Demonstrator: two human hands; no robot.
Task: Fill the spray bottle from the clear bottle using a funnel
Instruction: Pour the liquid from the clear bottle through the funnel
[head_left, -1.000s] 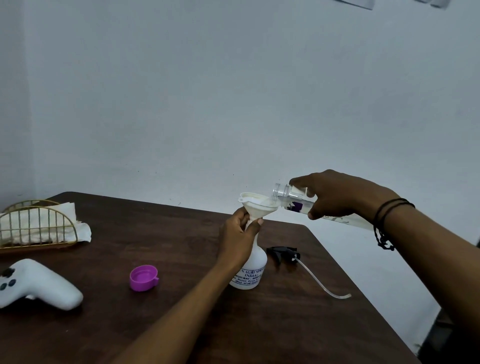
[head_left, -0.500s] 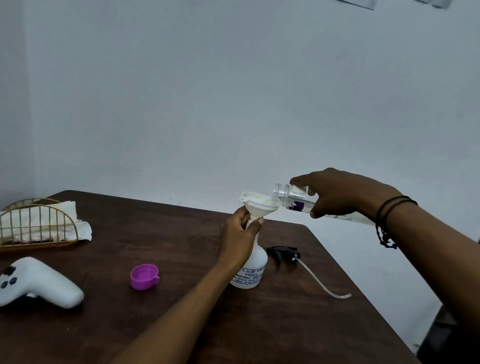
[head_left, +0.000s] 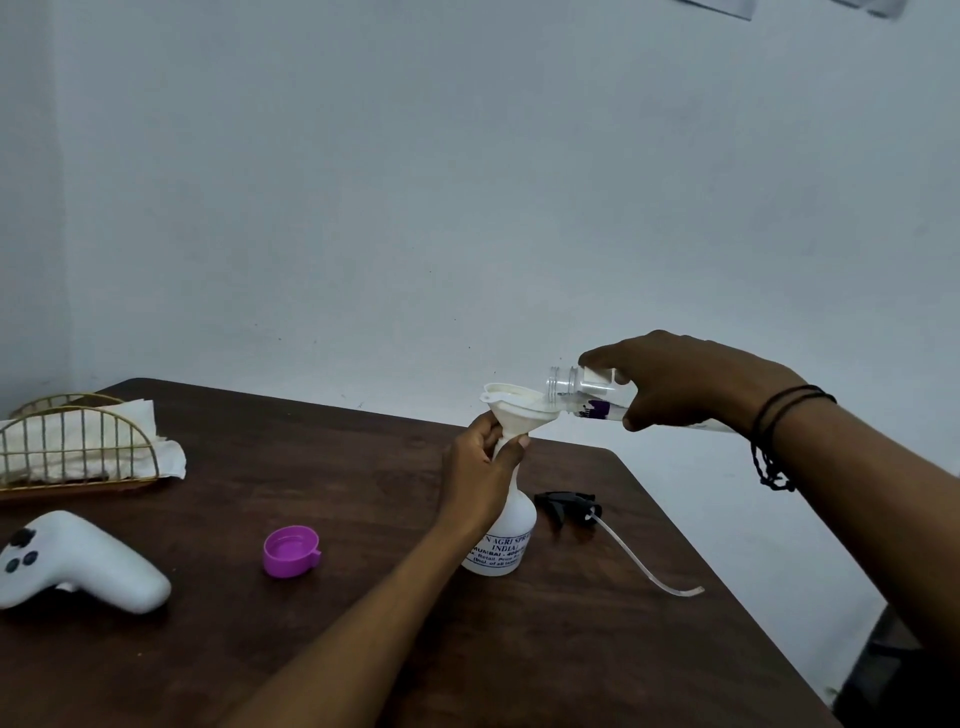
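The left hand (head_left: 480, 467) is pinching the stem of the white plastic funnel (head_left: 519, 413), keeping it seated in the neck of the white opaque spray bottle (head_left: 506, 540) standing near the table's right side. The right hand (head_left: 685, 384) is gripping the clear plastic bottle (head_left: 576, 389), tipping it almost level so its mouth is sitting over the funnel's right rim, likely to keep the flow gentle. One round purple cap (head_left: 290, 551) is lying to the left, and one black trigger sprayer head (head_left: 566, 506) with its tube is lying just right of the spray bottle, both removed for pouring.
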